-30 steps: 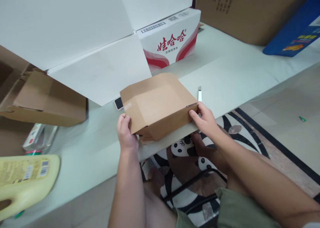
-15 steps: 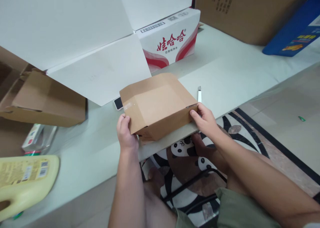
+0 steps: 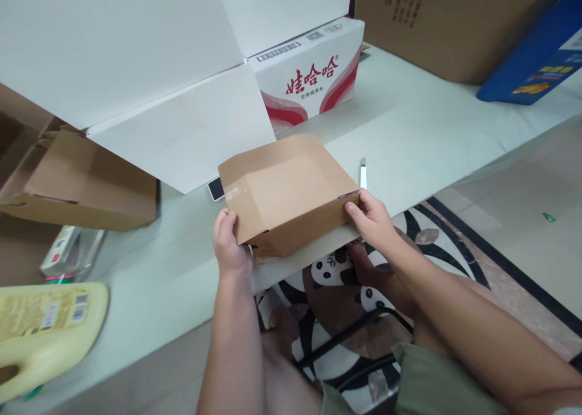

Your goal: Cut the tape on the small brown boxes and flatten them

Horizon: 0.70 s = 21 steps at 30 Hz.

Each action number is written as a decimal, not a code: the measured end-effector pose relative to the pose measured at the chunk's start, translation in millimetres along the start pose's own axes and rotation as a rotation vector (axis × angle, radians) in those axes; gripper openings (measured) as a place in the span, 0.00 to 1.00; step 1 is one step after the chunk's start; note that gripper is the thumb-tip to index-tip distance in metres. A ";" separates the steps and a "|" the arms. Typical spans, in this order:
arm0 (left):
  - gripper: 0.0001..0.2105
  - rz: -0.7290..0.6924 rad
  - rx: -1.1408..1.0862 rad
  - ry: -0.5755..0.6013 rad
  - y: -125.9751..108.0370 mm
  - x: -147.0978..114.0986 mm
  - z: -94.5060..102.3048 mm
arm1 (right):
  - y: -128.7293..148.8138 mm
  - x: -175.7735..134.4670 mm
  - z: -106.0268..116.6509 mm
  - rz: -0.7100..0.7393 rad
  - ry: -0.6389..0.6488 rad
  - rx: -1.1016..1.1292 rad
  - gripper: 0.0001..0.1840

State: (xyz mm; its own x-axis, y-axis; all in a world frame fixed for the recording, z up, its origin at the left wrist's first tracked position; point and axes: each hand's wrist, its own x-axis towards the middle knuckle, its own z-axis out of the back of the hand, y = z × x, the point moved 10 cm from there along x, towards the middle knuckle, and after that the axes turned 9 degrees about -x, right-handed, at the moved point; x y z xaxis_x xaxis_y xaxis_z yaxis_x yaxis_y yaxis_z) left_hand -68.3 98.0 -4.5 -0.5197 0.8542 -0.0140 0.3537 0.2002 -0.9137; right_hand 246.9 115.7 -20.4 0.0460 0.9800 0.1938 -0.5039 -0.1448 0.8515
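A brown cardboard box (image 3: 295,188) is tilted at the table's front edge, its broad flat face up and a strip of clear tape near its left end. My left hand (image 3: 230,242) grips the flap at the box's left end, thumb on top and fingers underneath. At the right front corner, by a slot in the cardboard, my right hand (image 3: 370,218) holds the box between thumb and fingers. Just beyond that hand lies a white utility knife (image 3: 362,174). Part of a small white device with a dark screen (image 3: 216,189) shows behind the box's left side.
White cartons (image 3: 182,124) and a red-and-white water carton (image 3: 311,76) stand behind. At left are a brown box (image 3: 91,179), a clear plastic container (image 3: 75,251) and a yellow jug (image 3: 54,336). A large brown carton (image 3: 454,27) and blue container (image 3: 527,51) stand at back right.
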 end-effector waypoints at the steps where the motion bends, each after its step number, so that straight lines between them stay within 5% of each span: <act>1: 0.15 -0.002 0.004 0.001 -0.4 0.0 0.1 | -0.3 0.1 0.7 0.001 -0.004 -0.001 0.12; 11: 0.14 0.032 0.110 0.062 3.7 -1.3 -4.4 | -17.5 3.8 6.5 -0.129 -0.059 0.222 0.19; 21: 0.12 -0.008 0.163 0.020 1.4 1.2 -3.6 | -32.5 -0.3 13.8 -0.244 -0.184 0.454 0.08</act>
State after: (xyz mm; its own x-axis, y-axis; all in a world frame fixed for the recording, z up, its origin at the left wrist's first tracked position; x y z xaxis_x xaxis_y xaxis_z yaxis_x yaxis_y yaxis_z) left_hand -65.7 101.0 -4.3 -0.5059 0.8626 -0.0002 0.2178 0.1274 -0.9676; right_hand 275.2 118.3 -41.5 0.2854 0.9584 0.0117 -0.0388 -0.0006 0.9992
